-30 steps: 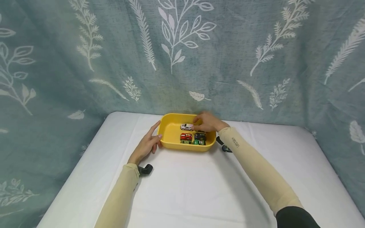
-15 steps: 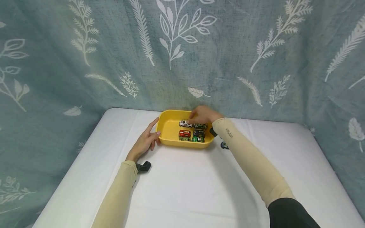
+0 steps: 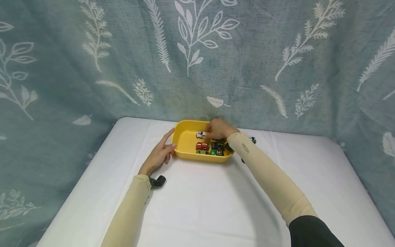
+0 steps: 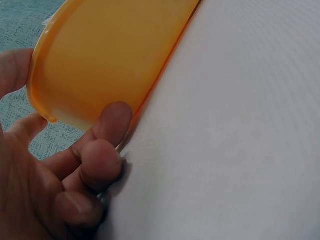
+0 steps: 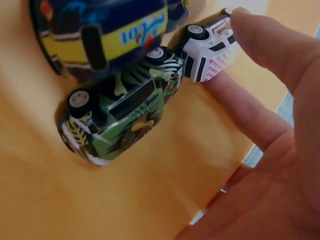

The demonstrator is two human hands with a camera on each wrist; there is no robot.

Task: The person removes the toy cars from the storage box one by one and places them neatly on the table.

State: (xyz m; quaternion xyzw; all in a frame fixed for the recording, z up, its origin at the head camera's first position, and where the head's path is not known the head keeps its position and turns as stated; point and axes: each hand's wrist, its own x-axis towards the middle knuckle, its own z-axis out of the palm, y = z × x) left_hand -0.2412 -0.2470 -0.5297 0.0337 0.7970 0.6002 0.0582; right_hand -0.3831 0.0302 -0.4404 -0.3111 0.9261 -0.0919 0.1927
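The white car is inside the yellow tub, in the row by the tub's far wall. The right hand reaches into the tub and pinches that car, with the thumb on one side and a finger on the other. The left hand is spread out at the tub's left end, with fingers touching the outside of it. That should help stop the tub from sliding, and a soft touch looks like plenty.

The green car with bones on it is in the tub too, end to end with the white car. They are so close that I can't tell if they touch. So it seems best to nudge the white car slowly and in a straight line, so it won't bump its friend crooked. A light pinch on the sides, away from the wheels, should let it roll nicely.

The red car sits closer to the tub's near wall, so keep knuckles and wrist up high and don't knock it. When the white car sits straight, open the thumb and finger a tiny bit and lift right up out of the tub, not sideways
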